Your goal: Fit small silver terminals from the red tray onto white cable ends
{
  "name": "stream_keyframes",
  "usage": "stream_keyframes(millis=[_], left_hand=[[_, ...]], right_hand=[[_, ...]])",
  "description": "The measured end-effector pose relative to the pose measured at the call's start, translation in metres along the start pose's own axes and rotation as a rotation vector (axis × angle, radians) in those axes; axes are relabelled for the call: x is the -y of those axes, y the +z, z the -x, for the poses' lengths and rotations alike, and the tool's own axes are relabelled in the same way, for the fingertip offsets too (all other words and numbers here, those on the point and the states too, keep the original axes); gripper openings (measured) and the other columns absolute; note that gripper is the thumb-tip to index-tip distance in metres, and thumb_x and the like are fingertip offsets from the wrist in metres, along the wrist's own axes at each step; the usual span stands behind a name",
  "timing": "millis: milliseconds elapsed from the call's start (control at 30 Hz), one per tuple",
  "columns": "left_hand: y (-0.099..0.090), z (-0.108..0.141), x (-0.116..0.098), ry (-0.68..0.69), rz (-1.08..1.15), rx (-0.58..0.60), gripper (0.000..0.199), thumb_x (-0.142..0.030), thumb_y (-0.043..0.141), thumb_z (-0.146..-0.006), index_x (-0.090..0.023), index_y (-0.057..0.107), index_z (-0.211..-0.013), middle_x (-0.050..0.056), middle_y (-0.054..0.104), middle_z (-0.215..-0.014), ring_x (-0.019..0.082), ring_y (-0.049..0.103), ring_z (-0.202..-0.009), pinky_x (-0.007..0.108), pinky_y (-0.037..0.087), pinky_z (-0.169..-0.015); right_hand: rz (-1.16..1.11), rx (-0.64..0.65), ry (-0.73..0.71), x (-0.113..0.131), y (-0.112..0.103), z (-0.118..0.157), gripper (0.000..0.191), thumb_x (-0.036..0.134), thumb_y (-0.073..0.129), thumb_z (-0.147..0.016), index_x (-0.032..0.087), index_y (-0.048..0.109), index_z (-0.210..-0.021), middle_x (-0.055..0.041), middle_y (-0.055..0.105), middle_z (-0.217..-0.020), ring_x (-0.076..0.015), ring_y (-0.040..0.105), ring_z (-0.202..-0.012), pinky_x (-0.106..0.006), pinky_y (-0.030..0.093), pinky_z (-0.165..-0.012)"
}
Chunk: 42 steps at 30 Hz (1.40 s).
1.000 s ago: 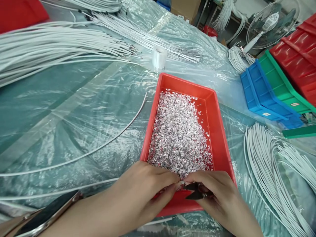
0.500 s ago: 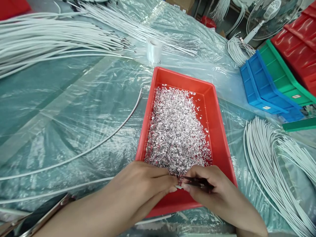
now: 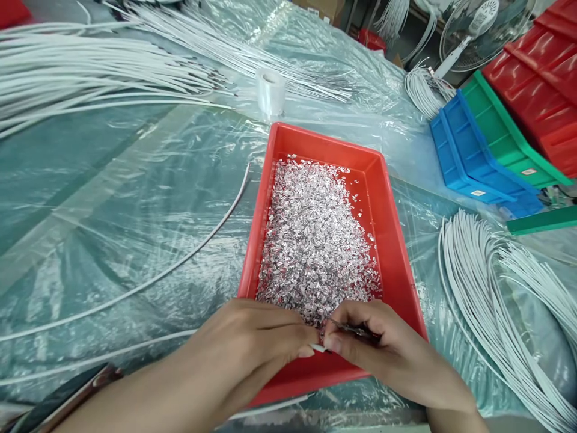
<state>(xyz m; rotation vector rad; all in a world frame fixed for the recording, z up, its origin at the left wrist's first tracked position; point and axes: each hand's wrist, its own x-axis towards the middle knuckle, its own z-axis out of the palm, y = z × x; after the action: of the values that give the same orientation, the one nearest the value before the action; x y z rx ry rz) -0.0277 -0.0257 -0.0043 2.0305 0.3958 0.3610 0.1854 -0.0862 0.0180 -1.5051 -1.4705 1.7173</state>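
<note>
Over the near end of a red plastic tray (image 3: 399, 258), my two hands almost meet at the fingertips. My left hand (image 3: 256, 340) is closed on a white cable, whose short end (image 3: 318, 347) sticks out past the thumb. In the fingers of my right hand (image 3: 383, 346) lies a slim dark metal tool (image 3: 356, 329), tweezers-like, mostly covered by the hand. Its tip and the right fingertips are close beside the cable end; exact contact is hidden. Small shiny silver foil scraps (image 3: 315, 234) cover much of the tray floor just beyond my hands.
White cables (image 3: 108, 72) lie bundled at the back left, near a clear tape roll (image 3: 271, 93). A loose cable (image 3: 180, 264) curves left of the tray. Another cable bundle (image 3: 478, 288) lies right. Blue bins (image 3: 473, 150) and a green bin (image 3: 514, 132) stand at the back right.
The whole view has shifted slightly, so most things sit a little further left. My right fingers and the dark tool have turned a little at the cable end; both grips remain.
</note>
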Motion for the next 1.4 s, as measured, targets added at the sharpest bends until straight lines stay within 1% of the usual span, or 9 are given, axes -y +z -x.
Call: stream_keyframes(millis=[233, 533, 633, 700, 833, 933, 1167, 1267, 1400], left_hand=[[-0.001, 0.003, 0.001, 0.013, 0.041, -0.004, 0.035, -0.015, 0.038, -0.099, -0.033, 0.055, -0.124, -0.005, 0.069, -0.100, 0.013, 0.066, -0.086, 0.022, 0.044, -0.071], [0.003, 0.003, 0.003, 0.009, 0.038, -0.108, 0.028, -0.011, 0.047, -0.096, -0.029, 0.062, -0.111, -0.005, 0.071, -0.091, 0.010, 0.066, -0.076, 0.019, 0.045, -0.067], [0.003, 0.001, -0.001, -0.074, 0.064, -0.195, 0.018, -0.015, 0.051, -0.094, -0.026, 0.064, -0.100, -0.006, 0.072, -0.085, 0.009, 0.067, -0.072, 0.016, 0.046, -0.066], [0.001, 0.000, -0.003, -0.138, 0.116, -0.215, 0.016, -0.018, 0.050, -0.095, -0.022, 0.064, -0.090, -0.006, 0.071, -0.075, 0.007, 0.065, -0.065, 0.014, 0.045, -0.060], [-0.002, -0.001, -0.008, -0.206, 0.194, -0.176, 0.025, -0.023, 0.043, -0.097, -0.020, 0.063, -0.083, -0.005, 0.064, -0.064, 0.007, 0.060, -0.057, 0.015, 0.042, -0.054], [-0.003, -0.001, -0.010, -0.219, 0.202, -0.163, 0.027, -0.025, 0.041, -0.097, -0.019, 0.062, -0.080, -0.004, 0.062, -0.063, 0.008, 0.059, -0.057, 0.016, 0.042, -0.052], [-0.002, 0.000, -0.011, -0.231, 0.195, -0.129, 0.028, -0.023, 0.039, -0.096, -0.019, 0.059, -0.077, -0.003, 0.062, -0.065, 0.009, 0.056, -0.057, 0.019, 0.041, -0.054], [-0.001, 0.002, -0.011, -0.245, 0.197, -0.147, 0.025, -0.021, 0.041, -0.096, -0.019, 0.059, -0.080, -0.004, 0.060, -0.064, 0.009, 0.054, -0.056, 0.018, 0.038, -0.050], [0.000, 0.002, -0.011, -0.241, 0.191, -0.160, 0.025, -0.022, 0.040, -0.096, -0.019, 0.058, -0.079, -0.005, 0.054, -0.061, 0.008, 0.048, -0.052, 0.018, 0.033, -0.044]], right_hand=[[-0.074, 0.022, 0.009, 0.002, 0.002, 0.001, 0.017, 0.031, 0.056, -0.094, 0.018, 0.058, -0.082, 0.0036, 0.050, -0.074, -0.0108, 0.044, -0.069, -0.023, 0.035, -0.061], [-0.061, -0.083, -0.029, 0.006, 0.008, 0.002, 0.017, 0.029, 0.055, -0.095, 0.019, 0.059, -0.082, 0.0038, 0.052, -0.072, -0.0100, 0.045, -0.066, -0.021, 0.036, -0.058], [-0.032, -0.215, -0.161, 0.006, 0.013, 0.003, 0.011, 0.024, 0.056, -0.093, 0.020, 0.060, -0.084, 0.0042, 0.055, -0.070, -0.0093, 0.048, -0.062, -0.020, 0.039, -0.054], [0.000, -0.300, -0.284, 0.005, 0.017, 0.004, 0.006, 0.018, 0.058, -0.091, 0.023, 0.061, -0.092, 0.0053, 0.061, -0.072, -0.0077, 0.051, -0.059, -0.017, 0.040, -0.051], [0.153, -0.469, -0.484, -0.001, 0.023, 0.002, 0.029, 0.009, 0.062, -0.086, 0.026, 0.058, -0.109, 0.0057, 0.071, -0.082, -0.0051, 0.060, -0.057, -0.011, 0.046, -0.051], [0.324, -0.571, -0.624, -0.004, 0.026, -0.003, 0.026, 0.011, 0.067, -0.083, 0.023, 0.059, -0.105, 0.0038, 0.071, -0.079, -0.0070, 0.064, -0.059, -0.012, 0.050, -0.055], [0.461, -0.643, -0.720, -0.003, 0.029, -0.008, 0.011, 0.010, 0.060, -0.088, 0.019, 0.061, -0.093, 0.0020, 0.068, -0.068, -0.0086, 0.060, -0.054, -0.018, 0.050, -0.051], [0.511, -0.648, -0.748, -0.003, 0.028, -0.007, 0.013, 0.009, 0.059, -0.089, 0.020, 0.062, -0.095, 0.0017, 0.064, -0.064, -0.0103, 0.056, -0.051, -0.021, 0.047, -0.047], [0.498, -0.599, -0.676, -0.004, 0.028, -0.005, 0.023, 0.005, 0.059, -0.086, 0.024, 0.060, -0.099, 0.0023, 0.066, -0.068, -0.0115, 0.059, -0.055, -0.022, 0.050, -0.051]])
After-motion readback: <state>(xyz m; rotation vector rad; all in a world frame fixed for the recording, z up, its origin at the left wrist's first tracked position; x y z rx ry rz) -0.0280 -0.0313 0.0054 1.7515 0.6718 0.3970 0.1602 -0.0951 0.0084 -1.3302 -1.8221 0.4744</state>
